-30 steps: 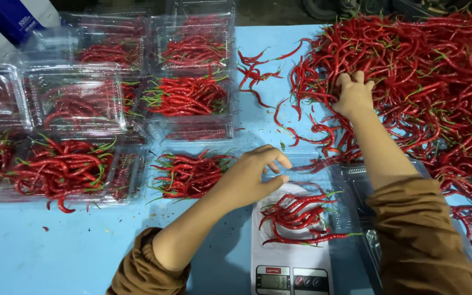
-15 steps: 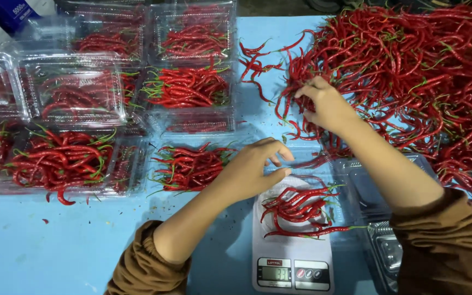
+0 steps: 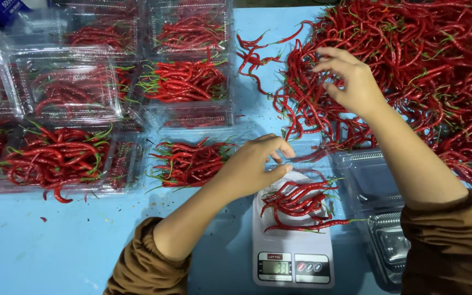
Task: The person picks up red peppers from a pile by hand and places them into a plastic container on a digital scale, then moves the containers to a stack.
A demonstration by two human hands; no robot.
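Note:
My left hand [image 3: 255,166] hovers over the far edge of a white digital kitchen scale [image 3: 279,240]. Its thumb and fingers curl close together, and nothing shows clearly between them. A small bunch of red chilies [image 3: 299,199] lies on the scale. My right hand [image 3: 353,82] reaches into the big loose pile of red chilies [image 3: 438,65] at the right, fingers spread and bent down onto the pods. No pod is clearly gripped. A filled clear tray of chilies [image 3: 189,161] sits just left of my left hand.
Several clear plastic trays of chilies [image 3: 184,82] fill the left and back of the blue table [image 3: 55,246], some with lids shut [image 3: 66,90]. An empty clear tray [image 3: 372,180] and a stack of trays [image 3: 391,246] lie right of the scale.
My right hand slid toward the pile's near left edge, then back up and right, now with clawed fingers. The left hand has stayed by the scale.

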